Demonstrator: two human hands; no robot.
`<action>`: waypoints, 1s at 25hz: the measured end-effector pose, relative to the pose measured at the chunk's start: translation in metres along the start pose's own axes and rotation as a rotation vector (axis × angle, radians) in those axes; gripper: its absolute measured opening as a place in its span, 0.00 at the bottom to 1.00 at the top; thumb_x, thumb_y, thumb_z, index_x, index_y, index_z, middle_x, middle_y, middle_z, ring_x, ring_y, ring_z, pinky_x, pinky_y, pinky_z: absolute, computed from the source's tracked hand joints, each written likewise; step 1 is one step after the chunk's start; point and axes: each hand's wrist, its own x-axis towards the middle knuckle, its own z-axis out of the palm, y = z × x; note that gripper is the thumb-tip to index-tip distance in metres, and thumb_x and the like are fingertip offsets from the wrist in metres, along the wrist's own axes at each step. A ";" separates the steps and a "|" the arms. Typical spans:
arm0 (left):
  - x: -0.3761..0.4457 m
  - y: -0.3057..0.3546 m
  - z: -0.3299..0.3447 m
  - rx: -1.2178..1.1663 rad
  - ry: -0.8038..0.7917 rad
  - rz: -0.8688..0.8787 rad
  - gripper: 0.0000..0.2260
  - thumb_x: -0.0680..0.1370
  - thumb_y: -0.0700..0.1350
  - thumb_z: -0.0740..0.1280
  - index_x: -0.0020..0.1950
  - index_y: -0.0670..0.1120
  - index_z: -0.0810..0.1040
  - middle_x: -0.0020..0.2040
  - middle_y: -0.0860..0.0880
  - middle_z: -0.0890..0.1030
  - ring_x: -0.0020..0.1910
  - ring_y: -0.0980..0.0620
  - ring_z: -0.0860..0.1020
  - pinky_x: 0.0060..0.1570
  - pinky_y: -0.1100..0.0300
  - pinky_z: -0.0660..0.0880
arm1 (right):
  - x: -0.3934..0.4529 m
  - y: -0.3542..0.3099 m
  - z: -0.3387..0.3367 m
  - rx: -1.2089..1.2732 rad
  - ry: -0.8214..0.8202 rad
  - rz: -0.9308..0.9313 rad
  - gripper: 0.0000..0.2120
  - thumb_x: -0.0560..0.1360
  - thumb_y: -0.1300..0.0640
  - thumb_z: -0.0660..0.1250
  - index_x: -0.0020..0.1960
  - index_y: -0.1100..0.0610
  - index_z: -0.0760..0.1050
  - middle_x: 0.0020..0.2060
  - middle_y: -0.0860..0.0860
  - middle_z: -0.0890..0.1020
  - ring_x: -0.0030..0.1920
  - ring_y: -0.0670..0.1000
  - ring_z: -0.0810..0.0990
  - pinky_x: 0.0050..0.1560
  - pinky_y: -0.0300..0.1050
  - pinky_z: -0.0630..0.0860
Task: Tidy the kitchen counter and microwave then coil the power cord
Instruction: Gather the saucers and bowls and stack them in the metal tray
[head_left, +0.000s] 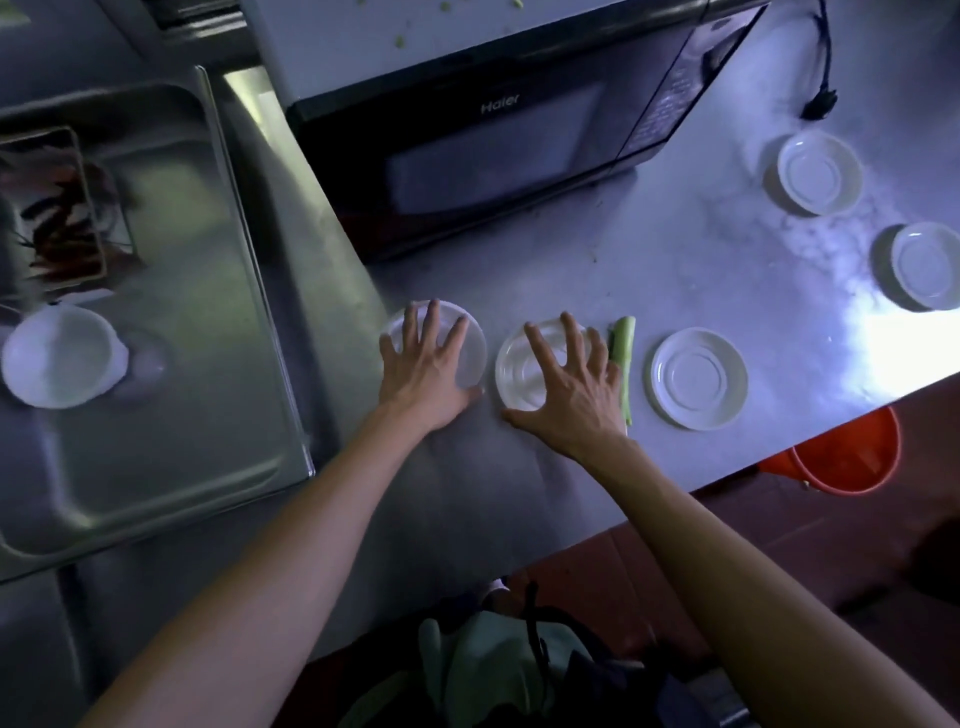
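While spread, fingers (435, 325) cover saucers (514, 371) (upturned)

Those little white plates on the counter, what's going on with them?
A person is tidying a steel counter in front of a microwave. The left hand lies spread over one small white plate, and the right hand over the next plate, beside a green vegetable stalk. Three more plates sit untouched to the right. The power cord lies uncoiled by the microwave.
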 end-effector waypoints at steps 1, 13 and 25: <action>0.005 0.000 -0.001 0.024 -0.010 0.012 0.44 0.70 0.68 0.66 0.78 0.54 0.49 0.81 0.45 0.46 0.79 0.38 0.43 0.69 0.30 0.55 | 0.004 0.000 0.000 0.013 0.003 0.010 0.56 0.60 0.23 0.67 0.78 0.38 0.43 0.79 0.51 0.45 0.77 0.65 0.47 0.69 0.69 0.62; 0.025 -0.011 -0.004 0.016 0.002 0.017 0.48 0.64 0.74 0.65 0.78 0.59 0.48 0.80 0.46 0.48 0.78 0.40 0.47 0.67 0.30 0.57 | 0.016 -0.009 0.004 0.057 0.081 0.038 0.55 0.60 0.22 0.66 0.78 0.40 0.47 0.78 0.53 0.50 0.76 0.66 0.53 0.64 0.68 0.66; -0.071 0.023 -0.016 0.065 0.129 -0.019 0.44 0.60 0.72 0.65 0.74 0.61 0.56 0.75 0.49 0.55 0.74 0.43 0.53 0.63 0.36 0.62 | -0.061 0.026 -0.013 0.046 0.060 -0.010 0.54 0.62 0.23 0.66 0.78 0.41 0.45 0.79 0.52 0.46 0.77 0.64 0.48 0.66 0.63 0.66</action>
